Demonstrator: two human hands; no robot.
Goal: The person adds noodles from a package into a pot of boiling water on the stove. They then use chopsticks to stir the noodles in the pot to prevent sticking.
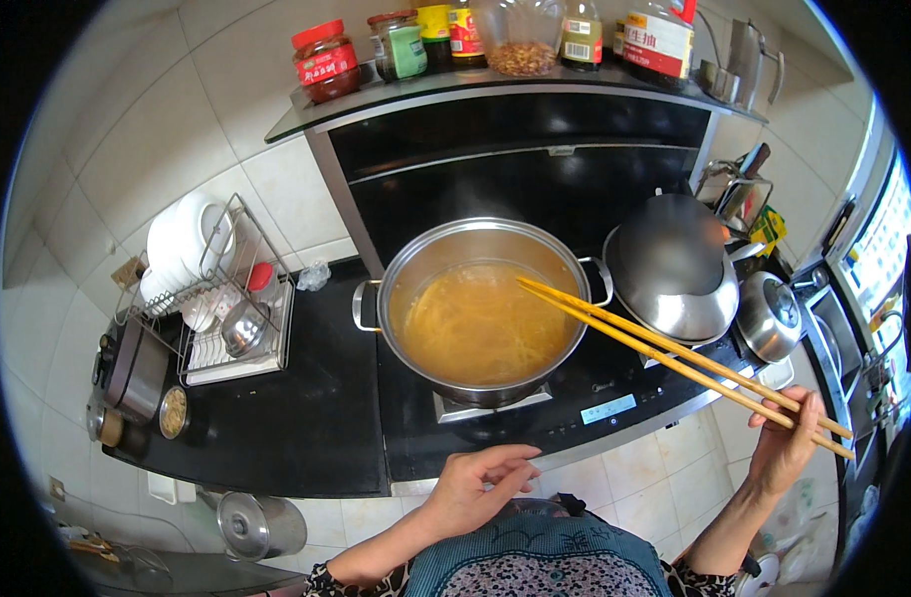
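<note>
A wide stainless steel pot point(483, 227) stands on the left burner of a black gas stove. Yellowish, cloudy liquid point(478, 336) fills its lower part, and pale strands that look like noodles show faintly below the surface. My right hand point(787, 440) grips a pair of long bamboo cooking chopsticks point(694, 358) near their thick ends. Their thin tips reach over the pot's right rim and down towards the liquid. In front of the stove edge, my left hand point(485, 485) hangs free with its fingers loosely bent and apart, touching nothing.
A wok with a domed metal lid point(675, 291) covers the right burner, beside a steel kettle point(770, 317). On the left counter stand a wire dish rack point(235, 328), a rice cooker point(130, 369) and a small bowl point(174, 412). Jars and bottles line a glass shelf point(440, 86) above.
</note>
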